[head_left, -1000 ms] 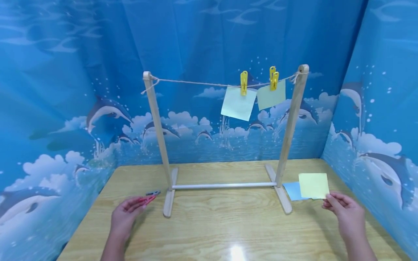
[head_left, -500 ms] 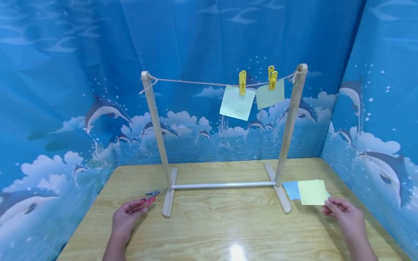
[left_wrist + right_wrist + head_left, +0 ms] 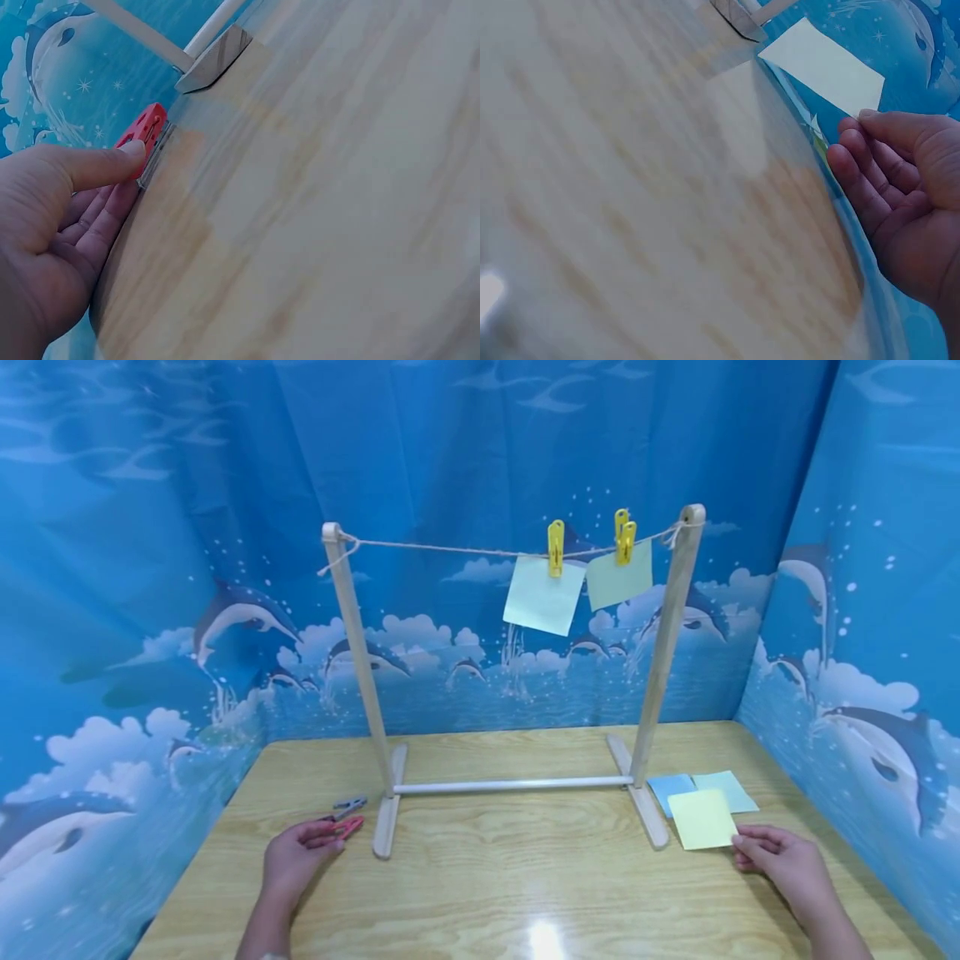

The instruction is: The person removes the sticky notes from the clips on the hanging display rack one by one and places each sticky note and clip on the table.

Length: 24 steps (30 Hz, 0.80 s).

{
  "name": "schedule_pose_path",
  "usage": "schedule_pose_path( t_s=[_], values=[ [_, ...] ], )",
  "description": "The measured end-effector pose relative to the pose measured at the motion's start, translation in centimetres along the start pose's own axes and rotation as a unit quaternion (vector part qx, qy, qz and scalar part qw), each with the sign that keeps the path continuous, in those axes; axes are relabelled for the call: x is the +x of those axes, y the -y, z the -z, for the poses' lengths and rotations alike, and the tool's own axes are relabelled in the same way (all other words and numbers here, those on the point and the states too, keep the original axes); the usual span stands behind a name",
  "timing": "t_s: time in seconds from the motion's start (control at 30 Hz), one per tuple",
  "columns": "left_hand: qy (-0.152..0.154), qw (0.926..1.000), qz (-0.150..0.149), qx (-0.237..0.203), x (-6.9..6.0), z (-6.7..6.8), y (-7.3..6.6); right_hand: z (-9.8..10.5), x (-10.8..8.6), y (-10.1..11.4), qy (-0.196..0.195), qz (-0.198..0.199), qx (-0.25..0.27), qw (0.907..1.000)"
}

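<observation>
My left hand (image 3: 296,860) pinches a red clothespin (image 3: 148,127) between thumb and fingers, just above the table at the left. Beside it on the table lie grey clothespins (image 3: 349,806), partly hidden in the left wrist view. At the right, my right hand (image 3: 783,864) pinches a yellow paper square (image 3: 702,819) by one corner, thumb on top. Beyond that square, a blue paper (image 3: 670,788) and a pale green paper (image 3: 727,786) lie on the table. On the string (image 3: 435,548) hang two pale green papers (image 3: 543,597), held by yellow clothespins (image 3: 555,548).
A wooden frame with two posts (image 3: 663,652) and a white crossbar (image 3: 517,786) stands mid-table (image 3: 480,877). Its flat feet (image 3: 386,827) rest on the wood. Blue curtains (image 3: 450,460) with dolphins enclose the back and sides.
My right hand has lowered the yellow paper and drawn it toward me and left, uncovering the pale green paper. The left hand has shifted slightly right with the red clothespin.
</observation>
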<state>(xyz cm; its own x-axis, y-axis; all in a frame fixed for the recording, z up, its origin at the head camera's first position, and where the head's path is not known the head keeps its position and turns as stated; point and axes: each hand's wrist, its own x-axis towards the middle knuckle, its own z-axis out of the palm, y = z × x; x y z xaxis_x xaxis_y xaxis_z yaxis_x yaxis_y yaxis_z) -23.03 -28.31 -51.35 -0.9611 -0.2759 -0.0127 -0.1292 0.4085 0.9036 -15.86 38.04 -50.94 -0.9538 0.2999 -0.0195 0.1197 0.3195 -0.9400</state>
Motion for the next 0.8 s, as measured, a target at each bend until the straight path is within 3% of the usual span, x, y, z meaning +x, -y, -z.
schedule_pose_path(
  t_s=[0.23, 0.3, 0.57, 0.8],
  values=[
    [0.010, 0.9997, -0.005, 0.021, 0.04, 0.16, -0.18, -0.03, 0.43, -0.58, 0.011, -0.024, -0.049, 0.9984],
    [0.010, 0.9994, -0.011, 0.031, 0.02, 0.20, -0.14, -0.06, 0.49, -0.60, 0.004, -0.019, -0.086, 0.9961],
    [0.010, 0.9985, -0.017, 0.050, -0.08, 0.16, -0.09, -0.01, 0.36, -0.09, -0.021, 0.030, -0.231, 0.9723],
    [0.009, 0.9991, -0.030, 0.028, -0.19, 0.18, 0.00, -0.11, 0.45, 0.03, -0.031, 0.049, -0.266, 0.9622]
  ],
)
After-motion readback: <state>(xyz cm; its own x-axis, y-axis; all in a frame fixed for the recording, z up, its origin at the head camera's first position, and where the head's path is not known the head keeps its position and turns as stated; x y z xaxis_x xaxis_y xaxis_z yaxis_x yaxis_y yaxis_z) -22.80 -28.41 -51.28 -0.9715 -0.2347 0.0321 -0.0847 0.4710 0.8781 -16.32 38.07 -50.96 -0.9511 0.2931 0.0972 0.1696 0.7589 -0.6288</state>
